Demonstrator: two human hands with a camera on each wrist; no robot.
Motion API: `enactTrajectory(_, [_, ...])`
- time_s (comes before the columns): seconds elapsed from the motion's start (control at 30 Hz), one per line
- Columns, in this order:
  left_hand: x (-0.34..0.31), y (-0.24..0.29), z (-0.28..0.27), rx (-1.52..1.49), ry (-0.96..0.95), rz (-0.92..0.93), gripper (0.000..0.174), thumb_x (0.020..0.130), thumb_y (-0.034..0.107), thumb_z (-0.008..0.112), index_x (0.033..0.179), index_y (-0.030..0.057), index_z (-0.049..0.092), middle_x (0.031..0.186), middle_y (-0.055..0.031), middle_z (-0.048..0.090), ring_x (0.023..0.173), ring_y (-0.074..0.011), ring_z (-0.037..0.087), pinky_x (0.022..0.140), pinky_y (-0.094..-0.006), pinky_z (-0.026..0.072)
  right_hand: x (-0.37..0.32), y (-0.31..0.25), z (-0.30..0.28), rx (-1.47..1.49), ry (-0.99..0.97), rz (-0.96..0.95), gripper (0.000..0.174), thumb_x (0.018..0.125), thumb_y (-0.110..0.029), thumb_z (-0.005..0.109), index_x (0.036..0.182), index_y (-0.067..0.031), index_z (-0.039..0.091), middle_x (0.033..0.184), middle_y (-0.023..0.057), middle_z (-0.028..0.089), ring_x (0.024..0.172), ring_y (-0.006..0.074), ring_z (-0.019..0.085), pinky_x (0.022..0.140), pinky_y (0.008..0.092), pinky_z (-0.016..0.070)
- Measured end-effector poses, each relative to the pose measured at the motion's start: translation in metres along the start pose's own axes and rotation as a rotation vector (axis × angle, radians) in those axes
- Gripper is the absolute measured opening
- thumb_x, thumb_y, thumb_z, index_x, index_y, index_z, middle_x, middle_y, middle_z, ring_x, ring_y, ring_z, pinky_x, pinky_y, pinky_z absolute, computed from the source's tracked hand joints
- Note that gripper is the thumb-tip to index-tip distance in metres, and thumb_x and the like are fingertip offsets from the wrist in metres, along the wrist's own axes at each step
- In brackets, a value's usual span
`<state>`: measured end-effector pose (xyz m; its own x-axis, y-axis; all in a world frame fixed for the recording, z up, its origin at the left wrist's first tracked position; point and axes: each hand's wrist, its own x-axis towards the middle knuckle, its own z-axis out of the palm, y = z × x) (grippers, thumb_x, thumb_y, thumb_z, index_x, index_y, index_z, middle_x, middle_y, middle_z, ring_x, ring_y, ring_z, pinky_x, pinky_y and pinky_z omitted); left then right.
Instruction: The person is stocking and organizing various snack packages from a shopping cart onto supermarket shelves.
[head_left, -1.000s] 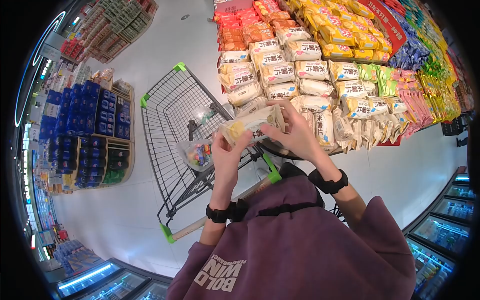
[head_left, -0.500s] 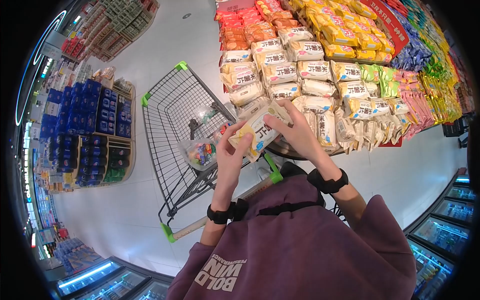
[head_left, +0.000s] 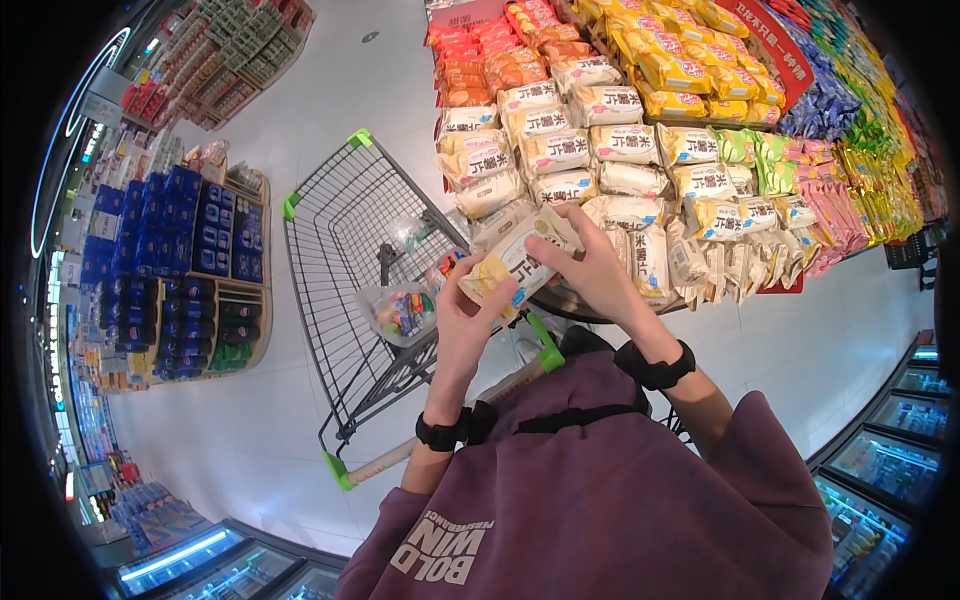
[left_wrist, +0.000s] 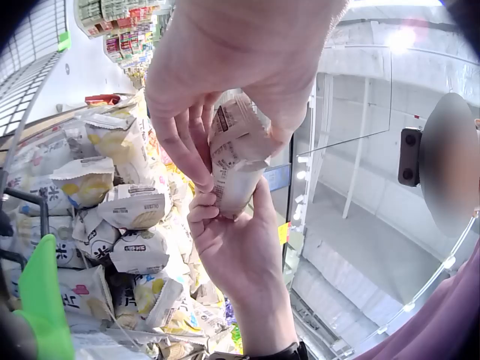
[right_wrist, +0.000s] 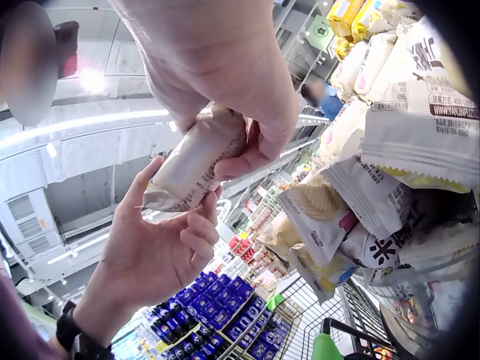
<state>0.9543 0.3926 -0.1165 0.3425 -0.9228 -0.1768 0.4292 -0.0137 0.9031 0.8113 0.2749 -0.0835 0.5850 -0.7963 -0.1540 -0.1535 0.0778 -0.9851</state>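
Observation:
Both hands hold one cream-coloured bag of chips (head_left: 525, 258) with a yellow chip picture and dark printed characters, up in front of the body. My left hand (head_left: 468, 312) grips its lower left end, thumb on the printed front. My right hand (head_left: 600, 272) grips the upper right end, its thumb also on the front. In the left wrist view the bag's pale back (left_wrist: 238, 176) with small print shows between the hands. The right wrist view shows that plain back too, with fingers curled round both ends. Similar cream bags (head_left: 555, 148) lie piled on the display beyond the hands.
A wire shopping cart (head_left: 345, 230) with green corners stands at the left, a clear bag of colourful sweets (head_left: 405, 312) inside. Red, yellow and green snack packs (head_left: 680, 70) fill the display's far side. Blue drink packs (head_left: 180, 220) stand further left; lit freezers (head_left: 890, 450) line the right.
The hands have tilted the bag of chips, so that its printed front turned more toward the head camera and its left end dropped lower. Both hands keep their grip on it.

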Motion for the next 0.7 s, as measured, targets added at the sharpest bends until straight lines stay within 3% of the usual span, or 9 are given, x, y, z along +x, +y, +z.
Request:
enactTrajectory(0.13, [0.000, 0.003, 0.003, 0.015, 0.044, -0.024, 0.047, 0.083, 0.006, 0.078, 0.122, -0.0006, 0.054, 0.112, -0.0102, 0.064, 0.099, -0.0142, 0.064, 0.084, -0.0288, 0.0551, -0.001, 0.005, -0.001, -0.042, -0.022, -0.141, 0.050, 0.088, -0.028, 0.075, 0.120, 0.0026, 0.053, 0.097, 0.0075, 0.065, 0.079, 0.0112, 0.062, 0.068, 0.0249, 0.0515])
enactTrajectory(0.3, [0.004, -0.006, -0.003, 0.090, 0.035, 0.162, 0.055, 0.073, -0.001, 0.083, 0.120, 0.0004, 0.055, 0.118, -0.0077, 0.062, 0.107, -0.0157, 0.062, 0.094, -0.0298, 0.0518, -0.005, -0.003, -0.007, -0.124, -0.154, -0.250, 0.050, 0.079, -0.014, 0.079, 0.121, -0.0018, 0.054, 0.111, 0.0071, 0.063, 0.101, 0.0144, 0.061, 0.089, 0.0307, 0.0506])
enactTrajectory(0.4, [0.006, -0.008, -0.008, 0.147, 0.001, 0.221, 0.056, 0.070, -0.004, 0.084, 0.118, 0.0019, 0.057, 0.119, -0.0068, 0.061, 0.110, -0.0168, 0.062, 0.096, -0.0309, 0.0509, -0.002, -0.001, -0.011, -0.082, -0.306, -0.225, 0.049, 0.076, -0.004, 0.076, 0.119, -0.0046, 0.054, 0.121, 0.0057, 0.060, 0.116, 0.0153, 0.056, 0.105, 0.0353, 0.0425])
enactTrajectory(0.63, [0.004, -0.003, -0.004, 0.206, -0.026, 0.215, 0.056, 0.068, -0.007, 0.083, 0.116, 0.0034, 0.057, 0.124, -0.0099, 0.060, 0.113, -0.0187, 0.062, 0.098, -0.0335, 0.0523, -0.003, 0.006, -0.012, -0.105, -0.329, -0.238, 0.049, 0.073, 0.000, 0.074, 0.118, -0.0042, 0.055, 0.122, 0.0076, 0.061, 0.118, 0.0169, 0.057, 0.107, 0.0342, 0.0418])
enactTrajectory(0.7, [0.005, -0.005, -0.003, 0.217, -0.027, 0.260, 0.053, 0.069, -0.004, 0.084, 0.114, 0.0025, 0.057, 0.119, -0.0097, 0.063, 0.110, -0.0176, 0.063, 0.096, -0.0322, 0.0519, -0.005, 0.003, -0.013, -0.119, -0.324, -0.247, 0.052, 0.072, 0.000, 0.075, 0.120, -0.0041, 0.055, 0.122, 0.0076, 0.061, 0.118, 0.0167, 0.057, 0.107, 0.0338, 0.0421])
